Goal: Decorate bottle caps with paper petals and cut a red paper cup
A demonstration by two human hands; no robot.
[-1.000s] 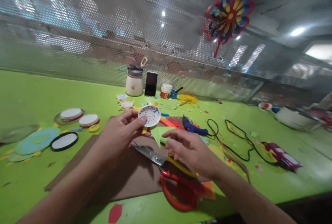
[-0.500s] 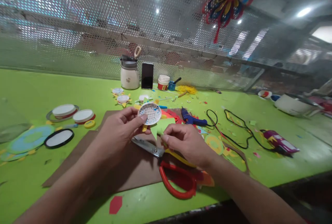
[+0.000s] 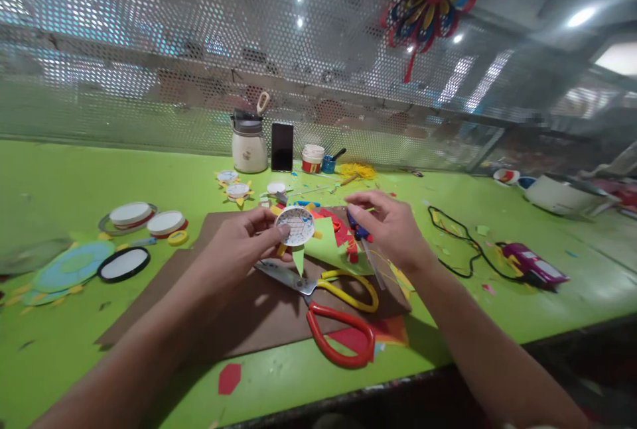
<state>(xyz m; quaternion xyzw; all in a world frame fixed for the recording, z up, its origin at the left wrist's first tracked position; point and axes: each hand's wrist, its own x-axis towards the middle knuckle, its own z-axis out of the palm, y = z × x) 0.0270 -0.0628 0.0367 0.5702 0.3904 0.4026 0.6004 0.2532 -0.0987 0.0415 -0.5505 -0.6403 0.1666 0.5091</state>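
My left hand (image 3: 249, 237) is closed on a small round white disc (image 3: 297, 226), pinching its edge between thumb and fingers. The disc bears drawn lines and blue specks; yellow paper tabs stick out at its rim, and a green pointed paper piece (image 3: 298, 260) hangs below it. My right hand (image 3: 391, 223) reaches over a blue glue gun (image 3: 357, 225), thumb and fingers apart, hiding part of it; contact is unclear. Below the disc, scissors (image 3: 318, 290) with one yellow and one red handle lie on a brown board (image 3: 239, 329).
Green paper (image 3: 323, 243) and red scraps (image 3: 343, 230) lie on the board. Round lids (image 3: 166, 222) and blue-green paper discs (image 3: 74, 263) are at left. A jug (image 3: 249, 150), phone (image 3: 282, 147) and paint pots (image 3: 313, 160) stand behind. A purple pouch-like item (image 3: 535, 263) with black cord lies right.
My right hand has left the green paper below the disc and moved up and right to the glue gun. My left hand still holds the disc, now slightly lower and further right.
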